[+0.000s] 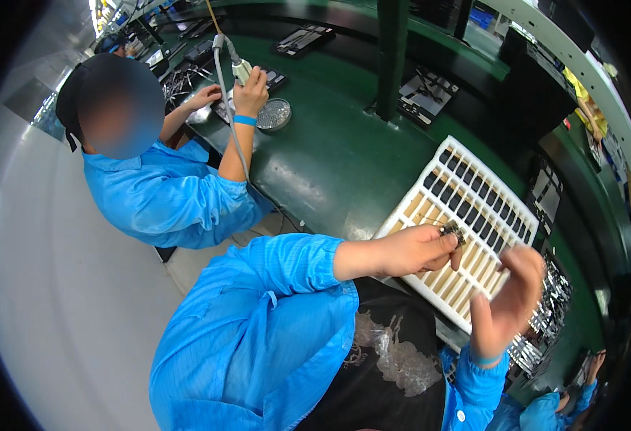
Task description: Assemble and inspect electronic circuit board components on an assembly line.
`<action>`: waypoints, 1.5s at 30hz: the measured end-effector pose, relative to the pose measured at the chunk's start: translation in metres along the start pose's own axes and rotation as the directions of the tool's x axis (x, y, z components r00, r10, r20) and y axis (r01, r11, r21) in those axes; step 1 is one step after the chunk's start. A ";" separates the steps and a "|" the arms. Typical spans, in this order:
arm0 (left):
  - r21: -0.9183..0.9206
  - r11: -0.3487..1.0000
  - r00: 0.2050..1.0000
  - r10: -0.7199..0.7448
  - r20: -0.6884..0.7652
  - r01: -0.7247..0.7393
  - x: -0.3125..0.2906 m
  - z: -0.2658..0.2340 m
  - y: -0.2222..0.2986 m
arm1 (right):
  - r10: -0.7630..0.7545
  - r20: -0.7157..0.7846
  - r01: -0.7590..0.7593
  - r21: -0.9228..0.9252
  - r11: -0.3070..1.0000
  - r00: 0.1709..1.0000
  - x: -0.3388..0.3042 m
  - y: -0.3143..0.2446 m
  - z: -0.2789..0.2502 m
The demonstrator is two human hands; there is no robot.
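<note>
Blue-sleeved at both arms, reaching over a white slotted tray (424, 172) set aslant on a green bench (312, 165). Grasping a small part (452, 233), dark with gold-coloured bits, between thumb and fingers of the left hand (424, 251) — held up over the tray, near the middle of its slots. Loosened at the right hand (511, 298), blurred, with thumb and fingers parted and curved, raised by the tray's right-hand side; cannot tell whether touching it. Filled with dark pieces along the tray's upper slots, showing pale cream strips along the lower ones. Bordered on the right by a heap of shiny metal pieces (554, 305). Neighboured on the left by a blue-clad co-worker (157, 194), gripping a pale corded tool (241, 70) near a round dish (274, 129). Strewn farther off with flat black device housings (428, 95) — split between by a dark green post (392, 65).
</note>
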State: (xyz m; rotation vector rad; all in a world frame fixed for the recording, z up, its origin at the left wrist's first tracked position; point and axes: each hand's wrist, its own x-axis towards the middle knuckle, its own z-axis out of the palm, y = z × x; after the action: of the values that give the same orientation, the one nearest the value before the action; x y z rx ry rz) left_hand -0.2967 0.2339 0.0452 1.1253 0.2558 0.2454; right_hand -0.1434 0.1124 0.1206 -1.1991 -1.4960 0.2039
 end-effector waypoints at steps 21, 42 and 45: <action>-0.033 0.999 0.986 0.036 -0.161 -0.042 -0.022 -0.002 -0.012 | -0.540 -0.298 0.611 0.263 0.746 0.787 -0.037 -0.072 -0.014; 0.056 0.998 0.975 0.047 -0.218 -0.035 0.001 -0.001 -0.022 | -0.467 -0.387 0.530 0.070 0.845 0.795 0.012 -0.048 -0.128; 0.050 0.996 0.977 0.079 -0.198 -0.070 -0.005 -0.003 -0.018 | -0.350 -0.273 0.399 0.150 0.904 0.896 0.026 -0.056 -0.153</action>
State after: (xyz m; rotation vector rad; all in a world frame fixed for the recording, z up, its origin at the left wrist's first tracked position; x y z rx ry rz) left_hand -0.3010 0.2277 0.0284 1.1550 0.3994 0.4227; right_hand -0.0451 0.0339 0.2274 -0.7221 -1.4231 -0.0514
